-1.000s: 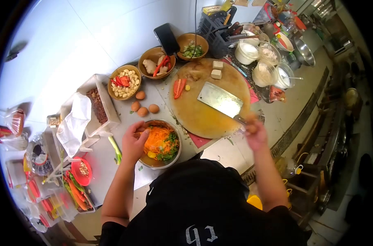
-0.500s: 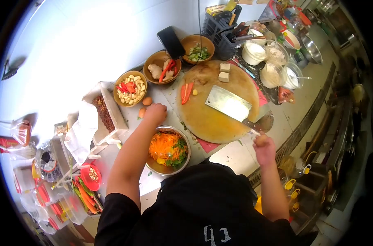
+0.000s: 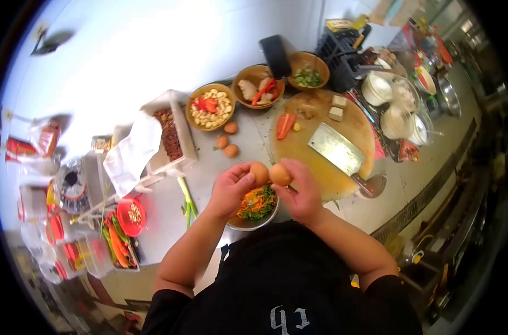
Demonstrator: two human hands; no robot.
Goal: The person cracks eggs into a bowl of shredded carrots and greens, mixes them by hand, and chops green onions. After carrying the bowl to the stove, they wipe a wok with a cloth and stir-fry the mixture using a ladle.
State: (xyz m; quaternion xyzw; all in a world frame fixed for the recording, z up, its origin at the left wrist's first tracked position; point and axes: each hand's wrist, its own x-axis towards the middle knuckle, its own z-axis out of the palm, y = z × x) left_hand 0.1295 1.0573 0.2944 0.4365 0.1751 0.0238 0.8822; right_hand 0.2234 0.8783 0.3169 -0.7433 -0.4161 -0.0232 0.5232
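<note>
My left hand [image 3: 230,190] is closed round a brown egg [image 3: 259,173], and my right hand [image 3: 303,195] holds another brown egg [image 3: 279,175]. The two eggs are side by side with a narrow gap, above the metal bowl [image 3: 254,225]. Shredded carrot and chopped greens [image 3: 258,203] lie in that bowl, partly hidden by my hands. Three more eggs [image 3: 230,150] rest on the counter beyond my left hand. To the right, a cleaver [image 3: 336,148] lies flat on the round cutting board [image 3: 298,162].
Brown bowls of garlic [image 3: 210,107], ginger with red pepper [image 3: 259,86] and greens [image 3: 307,71] line the wall. A phone [image 3: 275,56] leans there. White tubs [image 3: 377,89] stand right; a scallion [image 3: 187,204] and red bowl [image 3: 131,216] are left.
My left hand has come back from the eggs on the counter with one in its grasp. My right hand has moved left with its egg. The camera view has shifted.
</note>
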